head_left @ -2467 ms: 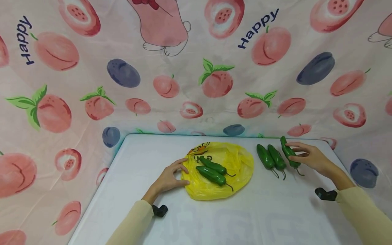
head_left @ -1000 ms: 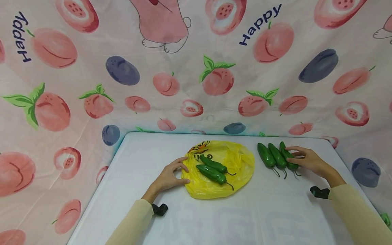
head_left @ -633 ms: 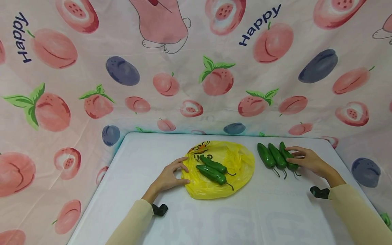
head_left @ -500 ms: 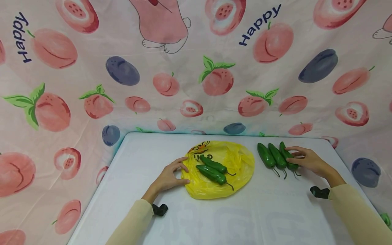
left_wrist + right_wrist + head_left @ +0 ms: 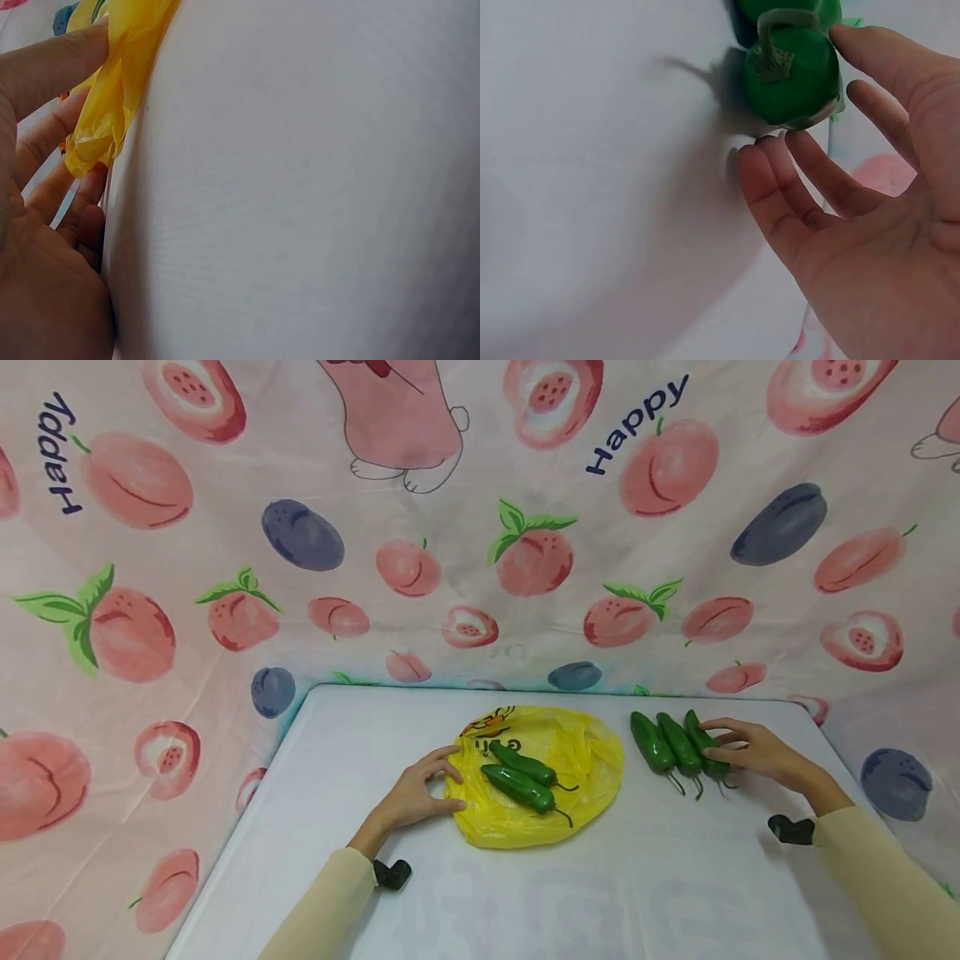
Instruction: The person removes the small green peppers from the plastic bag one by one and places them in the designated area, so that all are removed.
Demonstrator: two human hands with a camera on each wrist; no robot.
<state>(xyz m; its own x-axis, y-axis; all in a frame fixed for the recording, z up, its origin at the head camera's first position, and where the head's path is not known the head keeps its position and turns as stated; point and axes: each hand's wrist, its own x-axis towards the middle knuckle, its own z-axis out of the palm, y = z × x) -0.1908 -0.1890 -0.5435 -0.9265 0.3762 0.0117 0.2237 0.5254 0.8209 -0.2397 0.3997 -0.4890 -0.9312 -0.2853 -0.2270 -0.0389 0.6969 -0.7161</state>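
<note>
The left hand (image 5: 412, 789), thumb and fingers spread wide, touches the left edge of a yellow bag (image 5: 502, 835) on a white table (image 5: 585, 902). A front pepper (image 5: 517, 788) and a rear pepper (image 5: 522, 765), both green, lie within the bag's outline, on top of it. Across a narrow gap, a left pepper (image 5: 651, 743), middle pepper (image 5: 678, 746) and outer pepper (image 5: 696, 737) line up near the table's back edge, stems toward the person. The right hand (image 5: 765, 756) holds the outer pepper narrowly between thumb and fingers. A fruit-print cloth (image 5: 480, 543) rises behind; white surface stretches in front.
</note>
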